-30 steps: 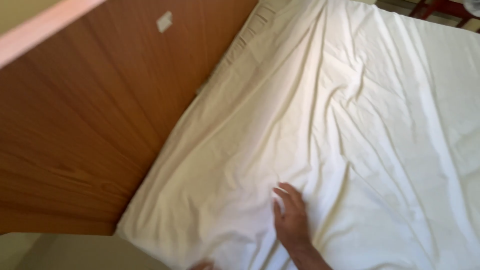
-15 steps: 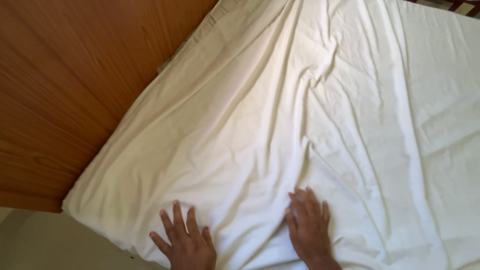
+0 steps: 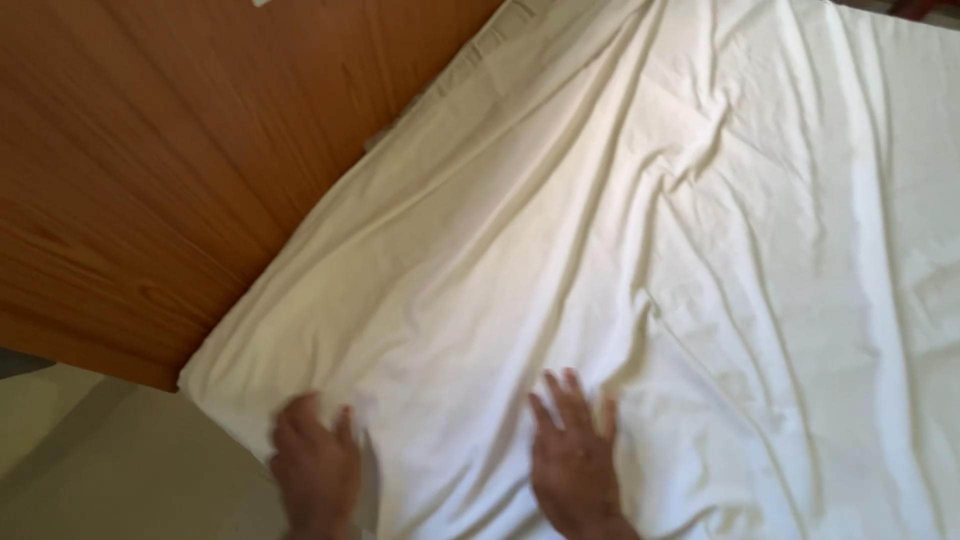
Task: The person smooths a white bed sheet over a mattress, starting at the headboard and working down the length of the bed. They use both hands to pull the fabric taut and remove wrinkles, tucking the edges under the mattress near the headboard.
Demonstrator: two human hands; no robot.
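A wrinkled white bed sheet [image 3: 640, 250] covers the mattress across most of the head view. My left hand [image 3: 315, 465] rests at the sheet's near corner edge, blurred, fingers loosely curled over the cloth. My right hand [image 3: 572, 445] lies flat on the sheet with fingers spread, a little to the right of the left hand. Folds run away from both hands toward the far side of the bed.
A brown wooden headboard panel [image 3: 170, 160] runs along the left edge of the bed. Pale floor [image 3: 100, 470] shows at the lower left beside the mattress corner.
The view has shifted so the bed corner sits further right. My left hand came into view and moved onto the corner edge. My right hand stays pressed flat on the sheet.
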